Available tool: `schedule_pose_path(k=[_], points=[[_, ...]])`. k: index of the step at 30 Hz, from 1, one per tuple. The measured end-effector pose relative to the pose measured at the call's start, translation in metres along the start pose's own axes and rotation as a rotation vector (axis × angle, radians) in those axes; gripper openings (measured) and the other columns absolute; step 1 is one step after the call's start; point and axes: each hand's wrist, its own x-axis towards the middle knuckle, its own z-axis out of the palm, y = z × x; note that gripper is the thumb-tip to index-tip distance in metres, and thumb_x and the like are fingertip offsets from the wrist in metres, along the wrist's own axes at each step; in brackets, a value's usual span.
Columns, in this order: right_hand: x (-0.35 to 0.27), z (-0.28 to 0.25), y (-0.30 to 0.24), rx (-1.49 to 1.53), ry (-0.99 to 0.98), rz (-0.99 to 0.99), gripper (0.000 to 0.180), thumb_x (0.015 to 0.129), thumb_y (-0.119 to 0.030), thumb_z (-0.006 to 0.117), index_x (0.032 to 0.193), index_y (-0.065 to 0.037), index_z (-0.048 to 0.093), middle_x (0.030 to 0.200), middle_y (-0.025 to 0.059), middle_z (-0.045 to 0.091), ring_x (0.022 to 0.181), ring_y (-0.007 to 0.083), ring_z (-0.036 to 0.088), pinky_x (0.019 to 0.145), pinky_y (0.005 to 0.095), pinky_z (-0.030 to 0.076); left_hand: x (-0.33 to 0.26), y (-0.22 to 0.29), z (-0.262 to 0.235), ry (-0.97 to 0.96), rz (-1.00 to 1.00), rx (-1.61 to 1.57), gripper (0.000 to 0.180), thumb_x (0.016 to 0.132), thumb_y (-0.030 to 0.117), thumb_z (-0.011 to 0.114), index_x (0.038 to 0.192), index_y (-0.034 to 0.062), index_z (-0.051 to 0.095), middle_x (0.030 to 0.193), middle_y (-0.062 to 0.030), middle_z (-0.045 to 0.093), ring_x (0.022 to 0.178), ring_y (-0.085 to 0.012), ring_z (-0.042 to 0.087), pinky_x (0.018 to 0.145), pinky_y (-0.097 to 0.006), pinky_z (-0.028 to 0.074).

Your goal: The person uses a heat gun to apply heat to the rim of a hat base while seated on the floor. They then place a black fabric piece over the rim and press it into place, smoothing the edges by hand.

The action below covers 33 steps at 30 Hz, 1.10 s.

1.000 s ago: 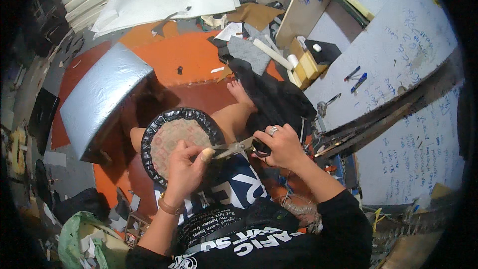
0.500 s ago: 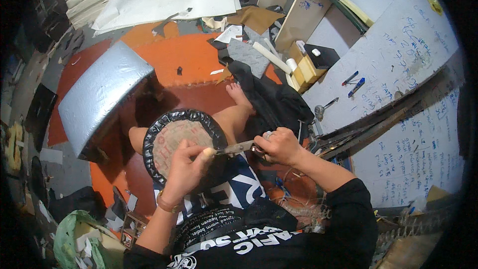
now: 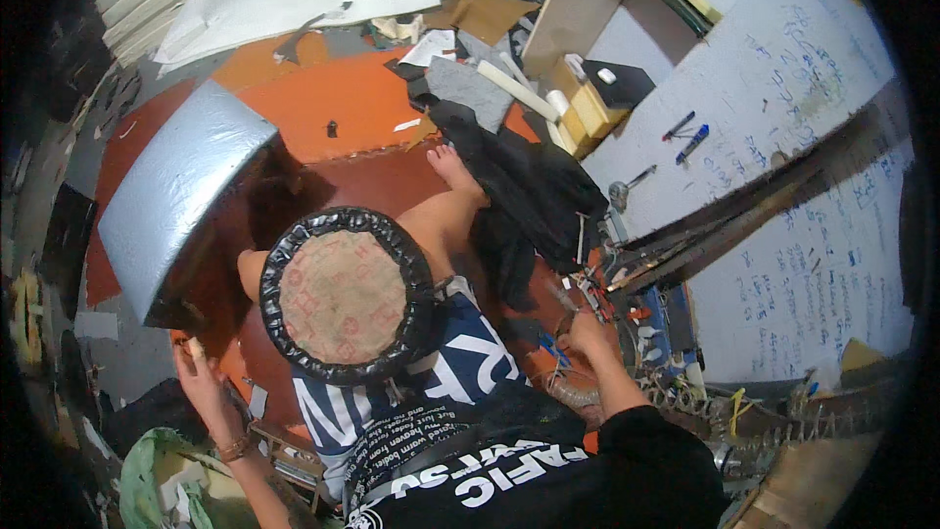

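A round seat pad (image 3: pixel 345 296) rests on my lap, its brown printed disc ringed by gathered shiny black covering. Neither hand touches it. My left hand (image 3: pixel 208 392) is out to the left, fingers apart, with a pale yellow wrap (image 3: pixel 195 347) on one digit. It is just below the near corner of a large silver-covered curved block (image 3: pixel 191 191). Over on the right, my right hand (image 3: pixel 587 335) reaches down at a cluster of hand tools (image 3: pixel 590 292). Blur hides its fingertips, and I cannot make out whether it holds a tool.
A green bag of scraps (image 3: pixel 162 475) stands at the lower left. Black fabric (image 3: pixel 524 201) lies beyond my right hand. At right is a white board with handwriting (image 3: pixel 715 137), bearing two pens (image 3: pixel 692 144). White sheets (image 3: pixel 304 0) and offcuts cover the far floor.
Both hands have left the seat pad. The left swung left towards the silver block; the right, which gripped a metal hand tool, went down right to the tools. The pad's top is now uncovered.
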Motion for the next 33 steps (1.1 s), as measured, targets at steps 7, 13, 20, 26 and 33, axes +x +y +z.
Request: schedule_pose_path(k=[7,13,20,26,33], points=[[0.068,0.06,-0.085,0.304,0.127,-0.114,0.059,0.08,-0.042,0.094,0.124,-0.007,0.079,0.131,0.0251,0.074,0.124,0.0447,0.071,0.104,0.0538,0.06,-0.043,0.026,0.071,-0.565,-0.331,-0.146,0.063,0.113,0.062,0.053,0.147,0.0092,0.061,0.124,-0.0028,0.073,0.107,-0.0152,0.071,0.078,-0.031,0.057],[0.127,0.078,-0.126,0.241,0.253,0.12,0.044,0.086,-0.04,0.088,0.116,-0.009,0.081,0.128,0.0215,0.073,0.123,0.0457,0.069,0.103,0.0552,0.059,-0.085,0.055,0.089,-0.63,0.05,-0.057,0.067,0.112,0.036,0.065,0.165,-0.0006,0.044,0.149,-0.0122,0.065,0.126,-0.0207,0.068,0.106,-0.036,0.057],[0.128,-0.059,-0.086,0.862,0.407,-0.292,0.016,0.088,-0.016,0.074,0.088,-0.001,0.069,0.084,0.0094,0.068,0.08,0.0176,0.066,0.078,0.0382,0.053,-0.097,0.095,0.089,-0.547,0.147,0.073,0.06,0.107,0.022,0.074,0.158,-0.002,0.053,0.13,-0.0077,0.072,0.111,-0.0148,0.07,0.091,-0.029,0.057],[-0.02,-0.25,-0.177,1.097,0.824,-0.979,0.017,0.088,-0.013,0.074,0.094,0.002,0.072,0.108,0.0214,0.078,0.102,0.0248,0.075,0.092,0.0396,0.059,-0.123,0.166,0.115,-0.703,0.121,-0.265,0.048,0.116,0.039,0.06,0.143,-0.0007,0.064,0.116,-0.0092,0.071,0.089,-0.0132,0.068,0.079,-0.028,0.059],[-0.164,-0.21,-0.297,-0.061,0.322,-1.681,0.029,0.082,-0.019,0.081,0.105,-0.007,0.069,0.139,0.0117,0.067,0.103,0.0316,0.072,0.078,0.0439,0.066,-0.144,0.166,0.135,-0.779,0.291,-0.252,0.068,0.109,0.039,0.067,0.163,0.0038,0.046,0.13,-0.0064,0.07,0.108,-0.0147,0.069,0.068,-0.031,0.061]])
